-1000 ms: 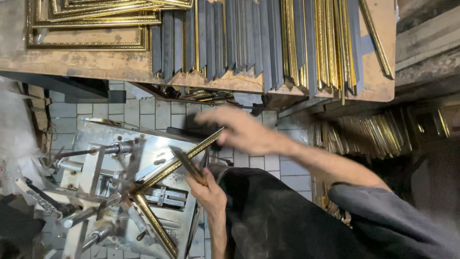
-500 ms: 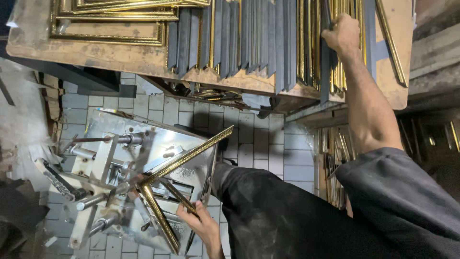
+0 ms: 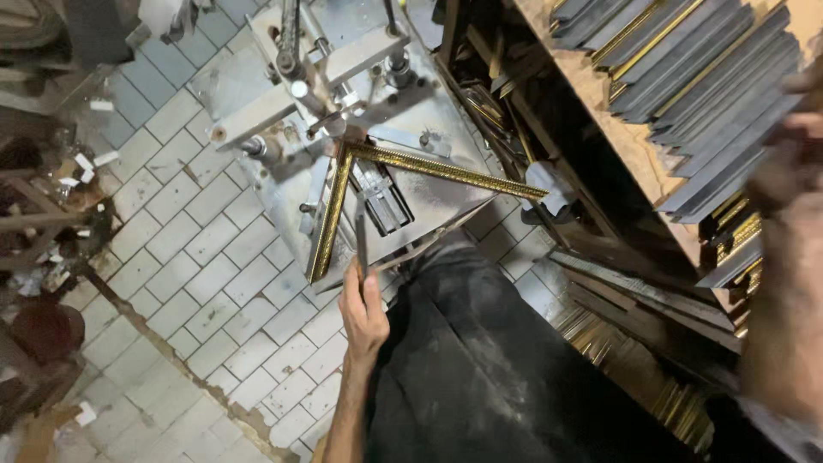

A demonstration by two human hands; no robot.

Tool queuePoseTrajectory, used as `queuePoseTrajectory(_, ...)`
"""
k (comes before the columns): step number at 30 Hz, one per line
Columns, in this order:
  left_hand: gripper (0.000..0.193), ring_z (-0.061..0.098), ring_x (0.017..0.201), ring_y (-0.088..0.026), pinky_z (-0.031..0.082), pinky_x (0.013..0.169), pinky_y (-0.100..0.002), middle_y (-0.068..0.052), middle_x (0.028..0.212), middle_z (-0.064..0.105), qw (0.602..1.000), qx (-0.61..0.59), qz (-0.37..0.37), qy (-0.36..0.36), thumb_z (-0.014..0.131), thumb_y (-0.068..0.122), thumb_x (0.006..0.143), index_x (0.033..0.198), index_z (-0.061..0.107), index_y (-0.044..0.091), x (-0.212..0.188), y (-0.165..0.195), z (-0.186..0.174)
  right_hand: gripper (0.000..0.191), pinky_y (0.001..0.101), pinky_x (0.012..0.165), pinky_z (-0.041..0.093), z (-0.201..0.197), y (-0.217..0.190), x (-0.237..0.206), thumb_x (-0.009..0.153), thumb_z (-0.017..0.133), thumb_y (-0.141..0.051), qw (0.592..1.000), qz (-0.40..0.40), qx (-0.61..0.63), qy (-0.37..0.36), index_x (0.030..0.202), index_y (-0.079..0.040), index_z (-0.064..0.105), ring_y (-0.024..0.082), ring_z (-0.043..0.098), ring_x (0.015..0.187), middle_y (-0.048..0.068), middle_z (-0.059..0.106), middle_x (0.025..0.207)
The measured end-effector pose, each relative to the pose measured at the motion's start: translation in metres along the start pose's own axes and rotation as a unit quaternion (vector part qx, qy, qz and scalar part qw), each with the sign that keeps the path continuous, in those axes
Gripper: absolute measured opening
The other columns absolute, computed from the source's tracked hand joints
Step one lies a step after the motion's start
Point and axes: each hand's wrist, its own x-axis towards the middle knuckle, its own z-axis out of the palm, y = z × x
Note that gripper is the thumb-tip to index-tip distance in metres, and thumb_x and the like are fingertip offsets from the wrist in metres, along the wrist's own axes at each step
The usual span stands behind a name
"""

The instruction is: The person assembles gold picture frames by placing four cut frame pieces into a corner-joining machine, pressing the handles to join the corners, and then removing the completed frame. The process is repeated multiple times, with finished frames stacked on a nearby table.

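Left hand (image 3: pixel 363 310) sat low in the head view, beside the tiled floor (image 3: pixel 197 257), its fingers curled round the near end of a thin dark strip (image 3: pixel 361 244), which pointed up toward the machine (image 3: pixel 429 201). On that machine lay two gold mouldings, the left one (image 3: pixel 328 219) and the right one (image 3: pixel 446 171), meeting at a mitred corner (image 3: pixel 346 148) under the clamp parts, so that they formed an open V. The strip lay between them, close to the left one; whether it touched that one could not be told. Below the machine showed the person's dark, dusty clothing (image 3: pixel 489 377). Further right a wooden bench (image 3: pixel 591 94) carried a stack of grey and gold lengths (image 3: pixel 694 94). The right hand (image 3: pixel 793 163) was at that stack, blurred, and how far it was open, or whether it gripped anything, could not be told. Judging by this, the step in hand seemed to be the joining of a frame corner, with more stock being reached for. Any next move would call for keeping the mitre tight and the two mouldings flat on the machine, and for drawing a length from the stack without disturbing its neighbours.
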Motion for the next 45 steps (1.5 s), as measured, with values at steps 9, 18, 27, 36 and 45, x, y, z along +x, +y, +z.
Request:
queuePoseTrajectory(9,0.042,0.071,0.093,-0.027,0.056,0.077,-0.037,-0.014,0.115,0.071,0.959,0.256,0.042,0.114,0.067,0.013,0.102,0.144,0.063,0.011,0.020,0.014,-0.058,0.055,0.0400,0.092,0.056,0.209,-0.152,0.000,0.087,0.065,-0.003,0.926,-0.332,0.066,-0.168,0.141,-0.002,0.060,0.027,0.066,0.112,0.012,0.066,0.132)
queuePoseTrajectory(18,0.042,0.062,0.096,-0.028,0.050,0.079,-0.042,-0.009,0.111,0.068,0.922,0.381,0.068,0.023,0.075,0.017,0.097,0.138,0.072,0.022,0.073,-0.003,-0.058,0.061,0.0433,0.096,0.047,0.212,-0.148,-0.042,0.079,0.075,-0.007,0.943,-0.241,0.128,-0.189,0.139,-0.008,0.065,0.031,0.054,0.105,0.008,0.064,0.129)
queuePoseTrajectory(27,0.026,0.043,0.116,-0.032,0.031,0.096,-0.049,-0.010,0.117,0.059,0.917,0.379,0.068,0.106,0.076,0.030,0.096,0.121,0.078,0.023,0.118,-0.016,-0.011,0.065,0.0450,0.094,0.047,0.211,-0.171,-0.052,0.073,0.076,-0.007,0.940,-0.216,0.151,-0.219,0.138,-0.007,0.065,0.031,0.056,0.104,0.009,0.063,0.125)
queuePoseTrajectory(36,0.029,0.047,0.108,-0.025,0.031,0.090,-0.046,-0.001,0.104,0.059,0.930,0.350,0.024,0.111,0.078,0.030,0.097,0.126,0.079,0.025,0.123,-0.033,0.004,0.029,0.0421,0.085,0.040,0.224,-0.175,-0.022,0.094,0.081,-0.019,0.979,-0.099,0.110,-0.138,0.123,-0.018,0.079,0.028,0.051,0.106,0.009,0.061,0.122)
queuePoseTrajectory(45,0.028,0.048,0.105,-0.023,0.032,0.089,-0.045,-0.001,0.101,0.059,0.926,0.363,0.031,0.104,0.077,0.035,0.097,0.123,0.079,0.025,0.128,-0.036,0.002,0.022,0.0430,0.085,0.035,0.283,-0.195,-0.004,0.098,0.082,-0.028,0.985,-0.079,0.120,-0.098,0.119,-0.022,0.081,0.026,0.046,0.103,0.002,0.058,0.103)
